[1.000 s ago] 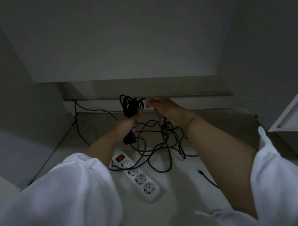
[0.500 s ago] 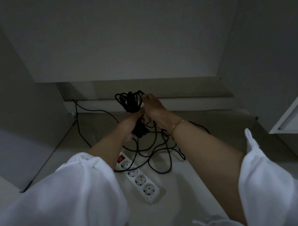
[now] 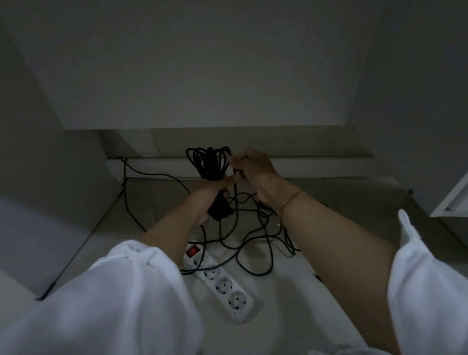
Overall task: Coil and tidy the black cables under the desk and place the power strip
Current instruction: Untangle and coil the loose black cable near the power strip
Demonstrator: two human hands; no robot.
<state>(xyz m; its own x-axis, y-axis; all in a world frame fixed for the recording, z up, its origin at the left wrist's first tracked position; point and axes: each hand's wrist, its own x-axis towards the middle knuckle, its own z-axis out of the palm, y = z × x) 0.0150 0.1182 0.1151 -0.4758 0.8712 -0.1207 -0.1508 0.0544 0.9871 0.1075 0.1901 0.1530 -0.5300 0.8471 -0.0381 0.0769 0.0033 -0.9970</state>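
Head view. EDITOR: What do the two hands have under the desk?

STRINGER: The left hand (image 3: 211, 195) is wrapped round the waist of a coiled bundle of black cable (image 3: 209, 162), raised off the floor with its loops fanning up toward the skirting board (image 3: 321, 166). The right hand (image 3: 254, 168), a gold bracelet (image 3: 291, 199) at its wrist, has its fingertips closed on a single strand just beside those loops.

EDITOR: Where does that strand go?

STRINGER: Down from the pinch into the loose black cable (image 3: 259, 275), sprawled in open curves on the pale floor (image 3: 287, 322) below both hands.

EDITOR: And the power strip?

STRINGER: The white power strip (image 3: 221, 282) lies flat on the floor between the forearms, nearer the camera than the hands. Its red switch (image 3: 192, 250) is at the far end, with three empty sockets showing and one black strand crossing just past the switch.

EDITOR: Anything else?

STRINGER: A thin black lead (image 3: 126, 198) drops from the skirting at left, and white sleeves (image 3: 113, 316) fill the foreground
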